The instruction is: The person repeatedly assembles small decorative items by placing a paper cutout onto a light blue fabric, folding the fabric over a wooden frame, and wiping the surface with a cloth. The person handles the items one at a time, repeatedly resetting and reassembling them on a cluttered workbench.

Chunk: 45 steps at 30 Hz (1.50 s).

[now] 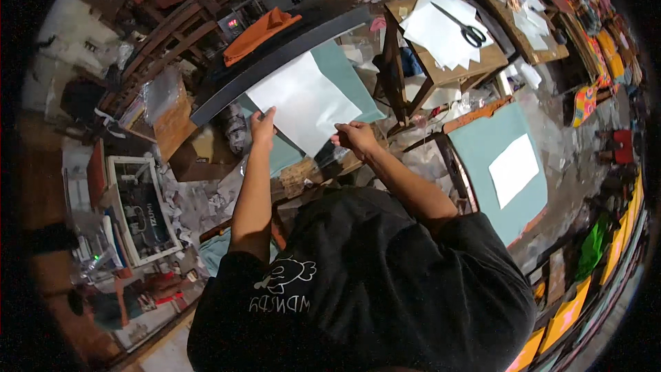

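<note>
My left hand point(262, 126) grips the near left edge of a white sheet point(306, 100). My right hand point(354, 136) pinches the same sheet at its near right corner. The sheet lies tilted on a teal pad point(348, 72), partly under a long black plate point(275, 52) that overhangs it. An orange cloth point(258, 33) rests on top of that black plate. My black shirt fills the lower middle of the view and hides what lies below my arms.
To the right, a wooden stool point(482, 62) carries a stack of white papers point(437, 31) and black-handled scissors point(463, 26). A second teal board point(489, 145) with a white sheet point(513, 169) lies lower right. Clutter, boxes and a framed machine point(141, 210) crowd the left.
</note>
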{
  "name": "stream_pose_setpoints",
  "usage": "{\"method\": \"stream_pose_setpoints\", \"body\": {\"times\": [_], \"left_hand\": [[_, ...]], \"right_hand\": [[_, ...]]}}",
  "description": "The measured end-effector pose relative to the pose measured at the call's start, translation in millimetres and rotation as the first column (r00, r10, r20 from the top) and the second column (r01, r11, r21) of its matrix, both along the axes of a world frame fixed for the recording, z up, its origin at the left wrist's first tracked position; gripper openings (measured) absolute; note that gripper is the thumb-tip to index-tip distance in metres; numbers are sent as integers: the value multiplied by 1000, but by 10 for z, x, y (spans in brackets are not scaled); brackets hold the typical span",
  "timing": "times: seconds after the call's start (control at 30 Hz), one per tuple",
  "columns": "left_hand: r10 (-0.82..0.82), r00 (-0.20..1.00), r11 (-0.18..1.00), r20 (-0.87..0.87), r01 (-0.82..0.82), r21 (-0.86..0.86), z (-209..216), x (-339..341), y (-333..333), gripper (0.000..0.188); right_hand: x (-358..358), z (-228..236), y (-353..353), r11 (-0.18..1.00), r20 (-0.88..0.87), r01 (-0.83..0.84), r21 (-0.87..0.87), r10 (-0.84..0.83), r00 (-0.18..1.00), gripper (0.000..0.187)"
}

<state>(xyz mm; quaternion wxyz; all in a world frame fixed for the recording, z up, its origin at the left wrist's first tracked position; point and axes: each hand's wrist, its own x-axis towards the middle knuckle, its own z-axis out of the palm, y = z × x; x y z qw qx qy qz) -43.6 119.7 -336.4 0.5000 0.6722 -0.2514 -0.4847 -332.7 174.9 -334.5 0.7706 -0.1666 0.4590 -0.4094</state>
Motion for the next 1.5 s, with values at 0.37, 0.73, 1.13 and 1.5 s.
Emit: {"method": "stream_pose_setpoints", "body": {"times": [0.37,0.73,1.13,1.5], "left_hand": [[-195,966,980,173,184,79,-50,173,87,18],[-77,667,988,741,-51,148,-153,398,61,36],[-197,696,967,690,23,252,-365,713,71,38],[-258,411,961,874,15,276,-294,504,161,53]], "right_hand": [[424,-48,137,994,99,66,83,-74,992,18],[-104,-133,567,912,-143,-357,-200,333,932,25],[-1578,-1047,1610,962,-619,-268,-49,182,764,32],[-2051,-1762,2289,958,-914,-278,65,169,368,35]]}}
